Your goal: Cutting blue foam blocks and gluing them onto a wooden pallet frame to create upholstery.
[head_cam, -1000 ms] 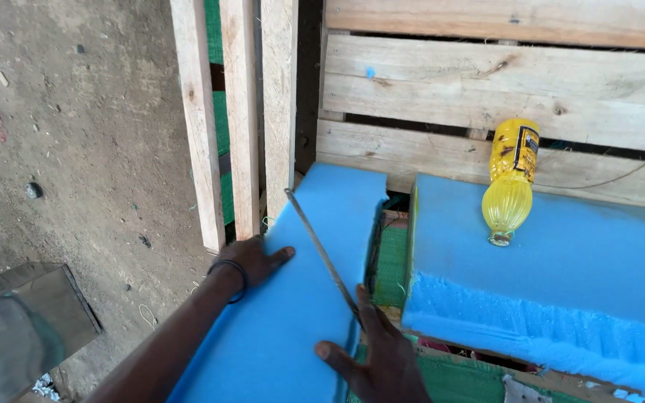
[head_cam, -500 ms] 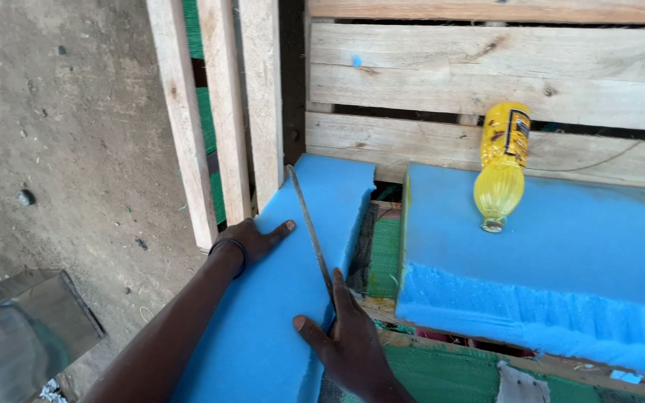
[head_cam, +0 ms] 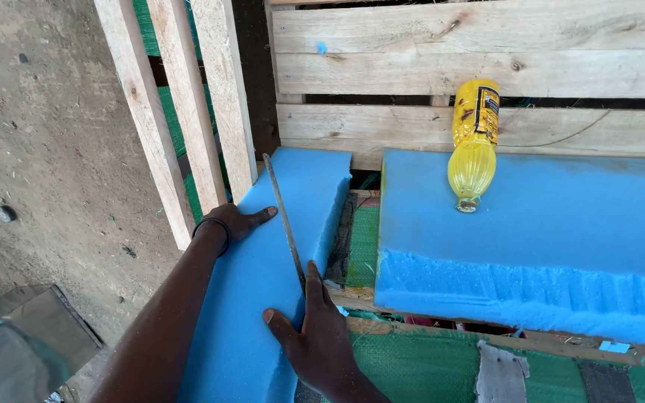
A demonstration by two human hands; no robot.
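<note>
A narrow strip of blue foam lies in front of me, running away toward the wooden slats. My left hand presses flat on its far left edge, fingers spread, with a dark band on the wrist. My right hand sits at the strip's near right edge, closed on the handle end of a long thin metal blade. The index finger points along the blade. The blade lies lengthwise on the foam between my two hands.
A larger blue foam slab lies to the right, with a yellow plastic bottle on its side on it. Upright wooden slats and a pallet back stand behind. Bare concrete floor is on the left, green woven sheet below.
The view has shifted a little. My right hand and the blade have turned slightly, so the blade runs more along the strip. My left hand stays pressed on the foam.
</note>
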